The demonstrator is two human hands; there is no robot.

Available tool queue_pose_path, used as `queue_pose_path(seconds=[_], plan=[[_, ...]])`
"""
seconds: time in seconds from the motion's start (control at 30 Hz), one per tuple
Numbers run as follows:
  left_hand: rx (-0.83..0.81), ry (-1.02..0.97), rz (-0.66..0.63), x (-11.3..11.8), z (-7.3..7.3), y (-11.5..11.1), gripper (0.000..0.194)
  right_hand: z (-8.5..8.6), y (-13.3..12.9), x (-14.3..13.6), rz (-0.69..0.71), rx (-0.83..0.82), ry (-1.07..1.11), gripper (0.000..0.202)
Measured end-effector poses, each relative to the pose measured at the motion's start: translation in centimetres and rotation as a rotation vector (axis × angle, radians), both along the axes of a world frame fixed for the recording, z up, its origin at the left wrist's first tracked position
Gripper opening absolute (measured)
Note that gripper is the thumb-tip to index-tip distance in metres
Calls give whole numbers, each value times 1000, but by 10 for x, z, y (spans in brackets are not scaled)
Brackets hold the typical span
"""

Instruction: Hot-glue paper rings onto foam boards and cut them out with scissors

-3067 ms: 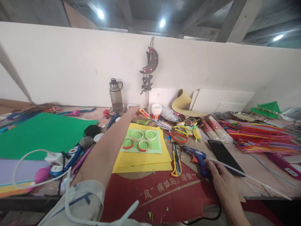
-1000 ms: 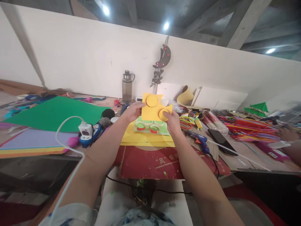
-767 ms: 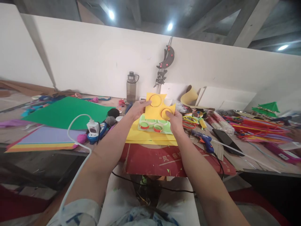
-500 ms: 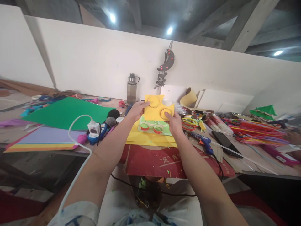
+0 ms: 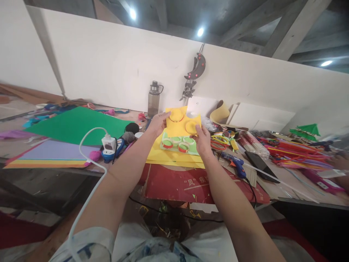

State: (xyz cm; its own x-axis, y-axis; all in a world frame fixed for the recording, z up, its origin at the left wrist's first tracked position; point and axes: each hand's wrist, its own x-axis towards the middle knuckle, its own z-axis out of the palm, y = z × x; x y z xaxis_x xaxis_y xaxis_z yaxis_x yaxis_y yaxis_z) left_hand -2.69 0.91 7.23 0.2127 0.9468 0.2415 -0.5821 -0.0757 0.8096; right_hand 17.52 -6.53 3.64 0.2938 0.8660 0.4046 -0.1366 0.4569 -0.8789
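Note:
Between both hands I hold up a yellow sheet (image 5: 178,127) with cut-away edges and two yellow rings on it. My left hand (image 5: 159,123) pinches its left edge beside the upper ring (image 5: 176,115). With thumb and fingers, my right hand (image 5: 202,138) grips the right edge by the lower ring (image 5: 191,127). Just below the sheet lies a light green piece (image 5: 188,143) bearing several round rings, some with red sides. It rests on larger yellow sheets (image 5: 163,155) over a red board (image 5: 174,182) with white lettering.
A blue glue gun (image 5: 237,165) and a black phone (image 5: 261,166) lie to the right, near bundled pipe cleaners (image 5: 294,149). On the left are a green sheet (image 5: 81,125) and a white plug (image 5: 109,143) with its cable. A bottle (image 5: 153,100) stands behind.
The yellow sheet has tilted a little. My right thumb has slid off the lower ring toward its right edge, so more of the ring shows. The view has shifted slightly.

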Motion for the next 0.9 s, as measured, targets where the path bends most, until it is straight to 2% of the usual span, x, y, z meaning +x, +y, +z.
queue_pose_path(seconds=[0.33, 0.73, 0.9], plan=[[25, -33, -82, -3, -5, 6, 30, -1, 4, 1, -4, -2, 21, 49], [-16, -97, -40, -2, -14, 17, 26, -7, 8, 3, 67, -71, 57, 63], [-63, -92, -171, 1, -11, 9, 31, -9, 10, 5, 103, -56, 68, 57]])
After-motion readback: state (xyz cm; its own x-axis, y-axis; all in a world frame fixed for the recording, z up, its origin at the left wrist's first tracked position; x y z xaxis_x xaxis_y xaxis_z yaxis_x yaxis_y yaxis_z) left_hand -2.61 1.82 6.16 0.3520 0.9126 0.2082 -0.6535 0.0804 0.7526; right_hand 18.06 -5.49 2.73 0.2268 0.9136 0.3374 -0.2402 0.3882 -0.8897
